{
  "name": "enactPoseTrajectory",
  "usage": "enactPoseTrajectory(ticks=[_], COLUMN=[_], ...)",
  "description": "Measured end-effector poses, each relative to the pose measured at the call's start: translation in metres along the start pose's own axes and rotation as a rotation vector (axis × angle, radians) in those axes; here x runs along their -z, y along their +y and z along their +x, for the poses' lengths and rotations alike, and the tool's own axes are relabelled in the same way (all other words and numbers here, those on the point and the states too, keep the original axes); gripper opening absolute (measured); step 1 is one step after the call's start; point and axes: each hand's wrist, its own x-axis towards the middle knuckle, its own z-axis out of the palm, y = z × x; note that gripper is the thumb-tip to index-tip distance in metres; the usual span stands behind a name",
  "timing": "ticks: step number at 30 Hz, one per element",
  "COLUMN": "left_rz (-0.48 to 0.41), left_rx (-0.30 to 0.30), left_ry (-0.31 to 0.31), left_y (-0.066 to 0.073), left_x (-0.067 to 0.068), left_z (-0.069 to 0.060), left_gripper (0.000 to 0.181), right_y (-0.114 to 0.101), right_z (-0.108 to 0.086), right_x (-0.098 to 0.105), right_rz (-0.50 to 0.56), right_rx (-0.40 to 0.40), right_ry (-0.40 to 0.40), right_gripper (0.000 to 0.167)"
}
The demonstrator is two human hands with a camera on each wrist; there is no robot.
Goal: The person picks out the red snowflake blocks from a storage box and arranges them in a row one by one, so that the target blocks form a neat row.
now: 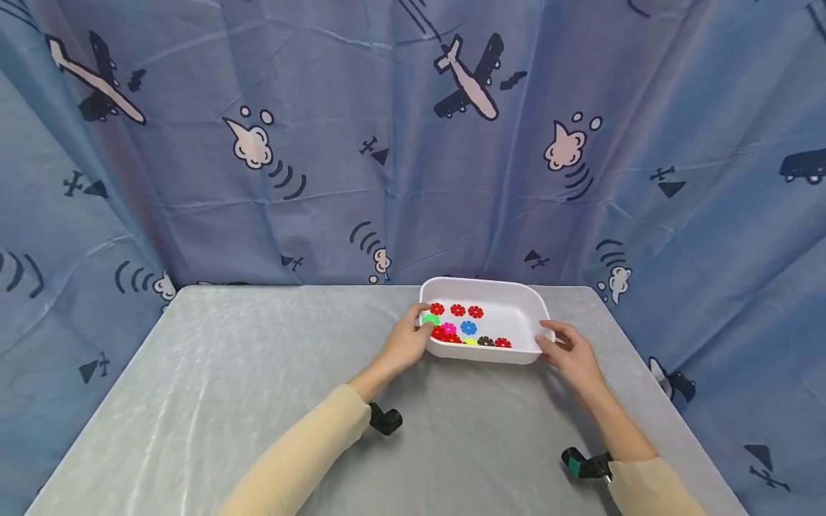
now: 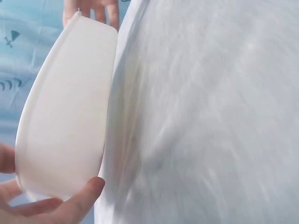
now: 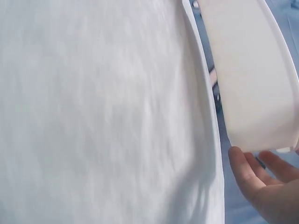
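Between both hands is a white plastic tray [image 1: 513,319] with rounded corners, held above the table. My left hand [image 1: 405,340] grips its left end, thumb near the rim and fingers around the wall. At the opposite end, my right hand [image 1: 571,357] holds the wall between thumb and fingers. Toward the tray's left and front lie small notched plastic discs: several red ones [image 1: 457,310], a blue one [image 1: 468,327], a pink one [image 1: 449,328], a green one [image 1: 431,319], a dark one [image 1: 485,342] and a partly hidden yellow one. Both wrist views show the tray's outer wall [image 2: 70,102].
A pale grey cloth covers the table [image 1: 258,401]. Behind it hangs a blue curtain [image 1: 323,143] printed with airplanes, close to the table's far edge. Black camera mounts [image 1: 386,421] sit at both wrists.
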Motion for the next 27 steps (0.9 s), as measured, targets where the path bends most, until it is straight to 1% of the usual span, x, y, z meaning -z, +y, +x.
enactPoseTrajectory(ticks=[3,6,13,17,22,27], left_rz=[-0.002,-0.015,-0.054,-0.088,-0.131,-0.173], left_rx=[0.020,0.037,0.030,0.049,0.064,0.081], left_ry=[0.018,0.027,0.038,0.054,0.077,0.087], left_y=[-0.004,-0.009,-0.022,-0.031,-0.042,-0.050], left_x=[0.013,0.026,0.056,0.073,0.091,0.108], left_z=[-0.007,-0.017,-0.037,-0.049,-0.060,-0.073], left_gripper=[0.044,0.044,0.044,0.044,0.044,0.044], right_y=[-0.007,-0.013,-0.023,-0.029,-0.037,-0.044], right_z=[-0.001,-0.003,-0.010,-0.015,-0.022,-0.029], right_x=[-0.012,-0.024,-0.048,-0.063,-0.081,-0.098], right_rz=[0.008,0.014,0.022,0.057,0.072,0.072], right_rx=[-0.001,0.001,0.060,0.078,0.089,0.107], right_ry=[-0.008,-0.023,-0.059,-0.091,-0.129,-0.158], right_gripper=[0.057,0.056,0.052,0.050,0.049,0.049])
